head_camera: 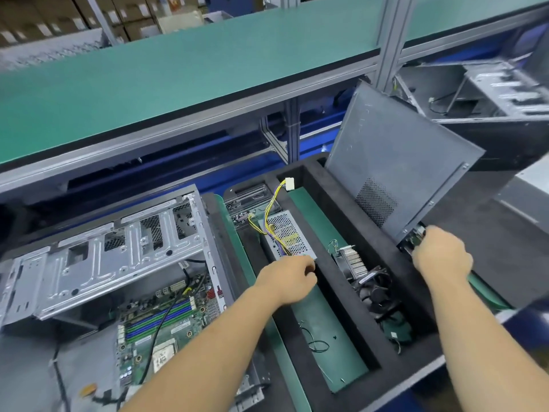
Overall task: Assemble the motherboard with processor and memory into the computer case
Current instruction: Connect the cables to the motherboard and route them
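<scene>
Grey side panel [398, 162] — right hand [439, 254] grips it, left hand [289, 278] grasps power supply [289, 236].

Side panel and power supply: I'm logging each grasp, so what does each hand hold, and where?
The right hand grips the tilted side panel at its lower near corner. The left hand rests at the power supply near end; grip unclear.

Two hands [289, 276] [442, 254], one open case [118, 251], one motherboard [160, 331], one power supply [289, 236], one cooler fan [374, 289].
</scene>
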A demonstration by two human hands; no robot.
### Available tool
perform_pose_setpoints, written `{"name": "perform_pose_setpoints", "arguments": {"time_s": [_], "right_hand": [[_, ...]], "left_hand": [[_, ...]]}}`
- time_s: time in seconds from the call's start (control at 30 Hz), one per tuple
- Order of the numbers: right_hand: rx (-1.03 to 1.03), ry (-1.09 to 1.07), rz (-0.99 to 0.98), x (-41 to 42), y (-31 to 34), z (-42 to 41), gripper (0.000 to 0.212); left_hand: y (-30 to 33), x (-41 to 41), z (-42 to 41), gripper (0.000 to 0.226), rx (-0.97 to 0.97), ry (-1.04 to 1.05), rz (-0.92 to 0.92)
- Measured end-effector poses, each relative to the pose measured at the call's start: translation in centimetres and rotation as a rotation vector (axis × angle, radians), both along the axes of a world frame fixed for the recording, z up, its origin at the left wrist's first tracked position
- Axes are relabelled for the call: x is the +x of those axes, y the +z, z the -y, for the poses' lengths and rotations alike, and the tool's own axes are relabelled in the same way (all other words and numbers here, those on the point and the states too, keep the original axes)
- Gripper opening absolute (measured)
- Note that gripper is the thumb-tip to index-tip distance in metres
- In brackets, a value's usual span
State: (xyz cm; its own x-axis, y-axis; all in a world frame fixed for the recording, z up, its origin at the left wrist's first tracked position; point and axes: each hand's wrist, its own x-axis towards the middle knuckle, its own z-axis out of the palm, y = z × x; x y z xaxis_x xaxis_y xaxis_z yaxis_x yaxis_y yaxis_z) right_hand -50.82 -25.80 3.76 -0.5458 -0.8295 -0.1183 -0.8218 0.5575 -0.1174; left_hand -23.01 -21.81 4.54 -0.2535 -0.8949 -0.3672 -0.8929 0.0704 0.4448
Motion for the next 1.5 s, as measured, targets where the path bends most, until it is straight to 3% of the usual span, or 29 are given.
{"name": "perform_pose_setpoints", "arguments": {"time_s": [0.13, 0.2, 0.3, 0.37, 0.43, 0.5, 0.57, 0.7, 0.8, 0.93, 1.07, 1.17, 1.27, 1.4, 1.5], "right_hand": [[-0.206, 0.174, -0.196, 4.8, 5.7, -0.7, 0.022], [-0.418, 0.316, -0.199, 8.2, 7.8, -2.1, 0.022], [-0.812, 0.701, 0.025, 12.5, 8.4, -4.6, 0.029], [-0.966, 0.956, 0.177, 14.2, 7.4, -5.6, 0.035], [-0.973, 1.061, 0.348, 15.0, 5.5, -6.0, 0.037], [-0.889, 0.963, 0.55, 14.7, 2.7, -6.4, 0.041], [-0.742, 0.657, 0.703, 13.2, -0.6, -6.9, 0.048], [-0.257, -0.154, 0.5, 8.4, -6.8, -7.4, 0.049], [0.091, -0.473, 0.612, 6.6, -9.5, -7.2, 0.066], [0.253, -0.463, 0.75, 4.8, -12.6, -6.1, 0.065], [0.24, -0.412, 0.812, 3.9, -14.6, -6.2, 0.063], [0.193, -0.339, 0.793, 3.5, -15.1, -6.4, 0.035], [0.142, -0.232, 0.779, 3.8, -13.7, -6.4, 0.026], [0.154, -0.099, 0.697, 4.1, -10.6, -5.1, 0.04], [0.242, 0.045, 0.581, 3.8, -7.0, -3.8, 0.052]], "left_hand": [[1.8, -2.1, 0.5, 0.025, 0.262, 0.419, -0.581], [3.5, -2.8, 0.8, 0.04, 0.476, 0.656, -0.911], [5.8, -1.7, 1.8, 0.077, 0.675, 0.869, -1.379], [7.1, 0.2, 2.4, 0.072, 0.598, 0.966, -1.502], [8.0, 1.6, 2.6, 0.043, 0.446, 1.023, -1.461], [8.1, 2.4, 2.2, 0.039, 0.311, 1.084, -1.36], [8.0, 2.6, 1.8, 0.039, 0.201, 1.105, -1.289], [7.7, 1.9, 1.0, 0.049, 0.129, 1.074, -1.182], [6.6, 0.7, 0.5, 0.032, 0.136, 1.026, -1.091], [4.9, -0.8, -0.4, 0.031, 0.215, 1.062, -1.04], [3.6, -1.8, -1.0, 0.04, 0.273, 1.108, -1.005], [3.3, -2.4, -1.2, 0.066, 0.291, 1.109, -1.006], [2.8, -2.4, -1.3, 0.056, 0.295, 1.111, -1.005], [3.1, -2.1, -1.3, 0.06, 0.29, 1.112, -1.019], [3.1, -1.5, -1.1, 0.031, 0.275, 1.105, -1.006]]}}
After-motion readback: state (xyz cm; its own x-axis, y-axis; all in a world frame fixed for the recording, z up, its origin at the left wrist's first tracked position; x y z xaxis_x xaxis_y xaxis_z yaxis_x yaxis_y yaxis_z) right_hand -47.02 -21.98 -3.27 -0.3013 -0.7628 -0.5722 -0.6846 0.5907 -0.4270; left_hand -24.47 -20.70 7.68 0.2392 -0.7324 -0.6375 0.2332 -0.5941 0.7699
